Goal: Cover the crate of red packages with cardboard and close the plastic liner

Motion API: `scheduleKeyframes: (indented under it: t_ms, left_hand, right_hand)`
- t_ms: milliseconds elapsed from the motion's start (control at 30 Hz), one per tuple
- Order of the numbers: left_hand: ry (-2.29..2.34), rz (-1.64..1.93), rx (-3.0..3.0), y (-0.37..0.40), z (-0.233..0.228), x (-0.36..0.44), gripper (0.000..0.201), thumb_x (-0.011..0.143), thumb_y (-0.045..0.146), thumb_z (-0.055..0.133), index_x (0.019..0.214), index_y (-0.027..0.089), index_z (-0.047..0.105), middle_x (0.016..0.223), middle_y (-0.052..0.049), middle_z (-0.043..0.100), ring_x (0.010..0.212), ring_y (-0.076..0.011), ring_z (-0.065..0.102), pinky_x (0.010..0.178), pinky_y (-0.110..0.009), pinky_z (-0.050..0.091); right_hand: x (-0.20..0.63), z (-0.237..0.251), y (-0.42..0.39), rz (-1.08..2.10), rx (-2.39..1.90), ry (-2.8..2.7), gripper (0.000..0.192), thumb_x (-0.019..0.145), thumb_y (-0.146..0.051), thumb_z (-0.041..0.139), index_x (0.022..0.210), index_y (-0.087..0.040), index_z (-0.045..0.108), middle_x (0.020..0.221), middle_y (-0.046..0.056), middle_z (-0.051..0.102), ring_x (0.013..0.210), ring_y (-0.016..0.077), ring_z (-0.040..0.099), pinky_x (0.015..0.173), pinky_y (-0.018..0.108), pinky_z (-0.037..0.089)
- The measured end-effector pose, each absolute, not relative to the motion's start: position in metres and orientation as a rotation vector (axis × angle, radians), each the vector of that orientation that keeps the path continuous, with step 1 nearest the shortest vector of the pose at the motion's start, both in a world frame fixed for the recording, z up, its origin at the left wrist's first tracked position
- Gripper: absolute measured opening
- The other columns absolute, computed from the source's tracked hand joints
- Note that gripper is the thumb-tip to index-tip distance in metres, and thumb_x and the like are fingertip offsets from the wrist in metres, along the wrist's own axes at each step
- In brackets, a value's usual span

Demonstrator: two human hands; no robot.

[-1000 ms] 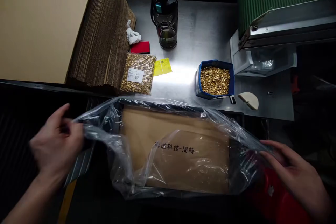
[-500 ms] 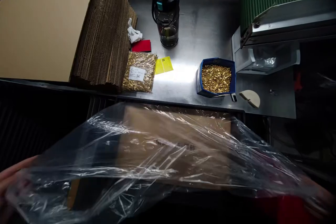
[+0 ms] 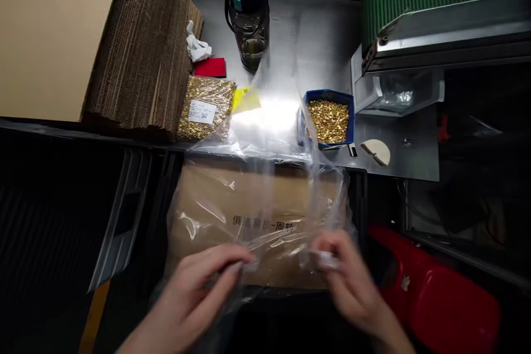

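Note:
A large clear plastic bag [image 3: 265,177] is held up in front of me, over a brown cardboard sheet [image 3: 207,204] printed with black characters that lies in a dark crate. My left hand [image 3: 194,293] pinches the bag's near edge at the lower middle. My right hand [image 3: 344,279] pinches the same edge a little to the right; it is motion-blurred. The bag's far side rises over the front of the steel table [image 3: 315,33].
On the table stand a blue bin of small gold parts [image 3: 329,120], a sealed bag of gold parts [image 3: 203,108], a yellow label [image 3: 245,99], a dark water bottle [image 3: 248,16], a red card [image 3: 210,67] and stacked cardboard [image 3: 141,50]. A machine [image 3: 418,27] is at right, a red stool [image 3: 435,293] below.
My hands were far apart stretching the bag wide; they have come together at the lower middle, gathering its near edge. The bag now stands narrower and taller. The view shifted slightly right.

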State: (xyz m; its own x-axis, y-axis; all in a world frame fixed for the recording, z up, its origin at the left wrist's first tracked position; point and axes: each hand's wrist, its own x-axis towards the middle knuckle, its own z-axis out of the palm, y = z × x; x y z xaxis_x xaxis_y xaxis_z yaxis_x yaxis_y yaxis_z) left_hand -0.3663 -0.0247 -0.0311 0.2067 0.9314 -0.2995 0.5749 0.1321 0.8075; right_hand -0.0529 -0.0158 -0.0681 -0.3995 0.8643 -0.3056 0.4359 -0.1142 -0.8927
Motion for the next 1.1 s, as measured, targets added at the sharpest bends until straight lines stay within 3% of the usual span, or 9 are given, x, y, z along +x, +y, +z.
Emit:
scheduleKeyframes:
  t_ms: [100, 200, 267, 433, 567, 667, 733, 967, 1100]
  left_hand:
    - [1.375, 0.555, 1.412, -0.006, -0.060, -0.329, 0.023, 0.102, 0.025, 0.054, 0.115, 0.030, 0.071, 0.105, 0.000, 0.080, 0.091, -0.0161, 0.075, 0.081, -0.026, 0.060]
    - [1.238, 0.488, 1.592, 0.007, -0.083, -0.310, 0.024, 0.103, 0.029, 0.054, 0.113, 0.025, 0.075, 0.093, -0.005, 0.075, 0.084, -0.0186, 0.071, 0.074, -0.031, 0.058]
    - [1.255, 0.358, 1.802, 0.014, -0.085, -0.311, 0.028, 0.102, 0.039, 0.055, 0.115, 0.027, 0.077, 0.092, -0.009, 0.070, 0.085, -0.0237, 0.067, 0.070, -0.037, 0.058]
    - [1.052, 0.222, 2.061, 0.035, -0.089, -0.336, 0.071, 0.081, 0.068, 0.073, 0.136, 0.025, 0.062, 0.159, -0.019, 0.044, 0.146, -0.0452, 0.038, 0.113, -0.067, 0.042]
    - [0.958, 0.110, 1.928, 0.032, -0.115, -0.338, 0.023, 0.102, 0.043, 0.054, 0.108, 0.022, 0.062, 0.108, -0.010, 0.072, 0.101, -0.0283, 0.067, 0.090, -0.045, 0.055]
    - [0.948, 0.092, 1.881, 0.012, -0.122, -0.330, 0.015, 0.104, 0.025, 0.042, 0.098, 0.022, 0.056, 0.084, -0.004, 0.067, 0.074, -0.0215, 0.063, 0.069, -0.035, 0.049]
    - [0.907, 0.172, 1.865, -0.001, -0.115, -0.329, 0.009, 0.102, 0.023, 0.046, 0.104, 0.022, 0.055, 0.092, -0.005, 0.068, 0.082, -0.0215, 0.064, 0.075, -0.034, 0.050]
    - [1.001, 0.554, 1.596, -0.003, -0.096, -0.330, 0.020, 0.104, 0.014, 0.046, 0.100, 0.022, 0.064, 0.093, -0.003, 0.067, 0.088, -0.0166, 0.062, 0.085, -0.030, 0.049]
    - [1.112, 0.568, 1.480, 0.015, -0.123, -0.301, 0.020, 0.101, 0.027, 0.057, 0.092, 0.021, 0.074, 0.122, -0.010, 0.063, 0.122, -0.0244, 0.058, 0.108, -0.040, 0.047]
  right_hand:
    - [-0.116, -0.105, 0.002, 1.659, -1.288, -1.952, 0.062, 0.080, -0.046, 0.078, 0.134, -0.026, 0.056, 0.123, 0.013, 0.069, 0.111, 0.0347, 0.067, 0.093, 0.049, 0.055]
    - [-0.140, -0.131, 0.001, 1.708, -1.318, -1.955, 0.018, 0.081, -0.033, 0.070, 0.093, -0.021, 0.070, 0.093, 0.008, 0.073, 0.086, 0.0291, 0.069, 0.080, 0.040, 0.052]
    - [-0.137, -0.136, -0.006, 1.738, -1.400, -1.842, 0.017, 0.086, -0.024, 0.058, 0.069, -0.021, 0.062, 0.072, 0.004, 0.066, 0.068, 0.0223, 0.062, 0.069, 0.034, 0.046]
    - [-0.104, -0.118, -0.002, 1.919, -1.368, -1.260, 0.040, 0.101, -0.040, 0.053, 0.067, -0.020, 0.059, 0.063, -0.001, 0.054, 0.061, 0.0154, 0.049, 0.061, 0.028, 0.039]
    - [-0.093, -0.098, 0.024, 1.741, -1.354, -1.250, 0.034, 0.101, -0.045, 0.057, 0.076, -0.022, 0.061, 0.075, 0.000, 0.055, 0.072, 0.0170, 0.053, 0.069, 0.028, 0.043]
    - [-0.108, -0.100, 0.038, 1.660, -1.346, -1.522, 0.020, 0.100, -0.040, 0.060, 0.113, -0.028, 0.069, 0.115, 0.006, 0.065, 0.106, 0.0227, 0.062, 0.093, 0.034, 0.049]
    - [-0.124, -0.112, 0.040, 1.756, -1.336, -1.692, 0.027, 0.103, -0.035, 0.053, 0.124, -0.032, 0.069, 0.127, 0.004, 0.067, 0.114, 0.0224, 0.064, 0.099, 0.035, 0.048]
    - [-0.131, -0.150, 0.018, 1.950, -1.287, -2.248, 0.024, 0.086, -0.025, 0.065, 0.106, -0.028, 0.076, 0.103, 0.002, 0.080, 0.094, 0.0272, 0.073, 0.083, 0.036, 0.052]
    - [-0.115, -0.153, 0.013, 2.038, -1.188, -1.965, 0.039, 0.073, -0.020, 0.074, 0.111, -0.025, 0.073, 0.117, 0.005, 0.076, 0.109, 0.0277, 0.070, 0.095, 0.037, 0.055]
